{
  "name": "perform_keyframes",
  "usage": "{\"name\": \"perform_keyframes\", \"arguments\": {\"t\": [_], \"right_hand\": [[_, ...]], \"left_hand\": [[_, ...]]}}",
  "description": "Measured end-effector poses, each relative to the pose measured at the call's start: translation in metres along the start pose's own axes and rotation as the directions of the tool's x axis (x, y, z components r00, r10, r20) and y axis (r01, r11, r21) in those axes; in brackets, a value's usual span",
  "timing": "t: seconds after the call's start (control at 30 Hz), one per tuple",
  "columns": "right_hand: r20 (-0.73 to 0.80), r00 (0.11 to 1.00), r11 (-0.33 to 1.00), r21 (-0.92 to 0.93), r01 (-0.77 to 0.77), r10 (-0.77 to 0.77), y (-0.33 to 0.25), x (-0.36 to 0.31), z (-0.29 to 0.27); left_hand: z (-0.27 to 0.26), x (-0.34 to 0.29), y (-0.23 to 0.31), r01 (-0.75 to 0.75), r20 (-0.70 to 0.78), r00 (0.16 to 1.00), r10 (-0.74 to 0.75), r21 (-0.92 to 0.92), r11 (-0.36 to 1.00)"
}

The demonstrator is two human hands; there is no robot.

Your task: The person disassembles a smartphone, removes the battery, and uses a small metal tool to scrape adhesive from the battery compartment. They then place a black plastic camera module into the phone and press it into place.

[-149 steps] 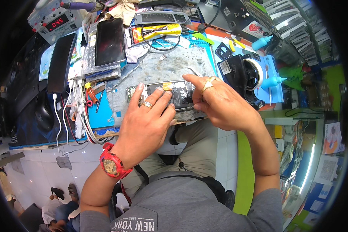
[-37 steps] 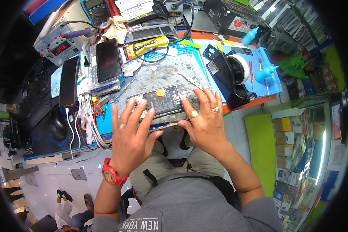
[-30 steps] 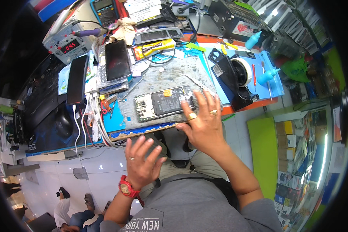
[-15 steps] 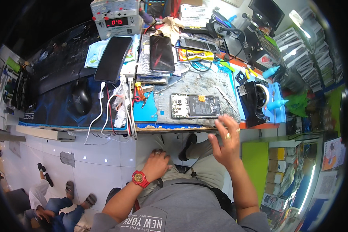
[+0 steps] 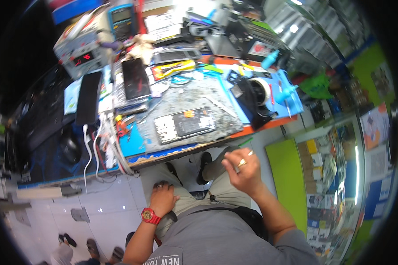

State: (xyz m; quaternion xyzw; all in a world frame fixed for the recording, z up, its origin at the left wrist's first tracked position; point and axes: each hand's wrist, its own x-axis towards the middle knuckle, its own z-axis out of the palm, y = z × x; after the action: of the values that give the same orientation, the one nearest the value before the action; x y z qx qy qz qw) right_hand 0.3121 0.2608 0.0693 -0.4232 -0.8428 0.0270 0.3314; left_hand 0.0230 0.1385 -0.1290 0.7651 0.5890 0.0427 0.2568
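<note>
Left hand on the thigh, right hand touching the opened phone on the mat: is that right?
Not quite: the head view shows the right hand apart from the opened phone on the mat. The left hand is on the thigh.

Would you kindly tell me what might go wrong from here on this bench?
The opened smartphone lies with its battery and inner parts uncovered, so a careless knock might damage them. The slim pale tool beside it could scratch those parts if bumped. The white cables hanging over the front edge of the workbench may get snagged.
</note>
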Motion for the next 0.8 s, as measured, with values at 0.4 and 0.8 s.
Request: {"name": "perform_keyframes", "arguments": {"t": [0.4,0.8], "right_hand": [[-0.175,0.737,0.747,0.309,-0.588,0.653,0.110,0.036,-0.019],[-0.414,0.731,0.840,0.285,-0.461,0.542,0.116,0.026,-0.036]], "left_hand": [[0.019,0.011,-0.002,-0.051,-0.107,0.993,0.057,0.052,0.997],[0.015,0.011,0.002,0.017,-0.113,0.993,-0.018,-0.011,1.000]]}}
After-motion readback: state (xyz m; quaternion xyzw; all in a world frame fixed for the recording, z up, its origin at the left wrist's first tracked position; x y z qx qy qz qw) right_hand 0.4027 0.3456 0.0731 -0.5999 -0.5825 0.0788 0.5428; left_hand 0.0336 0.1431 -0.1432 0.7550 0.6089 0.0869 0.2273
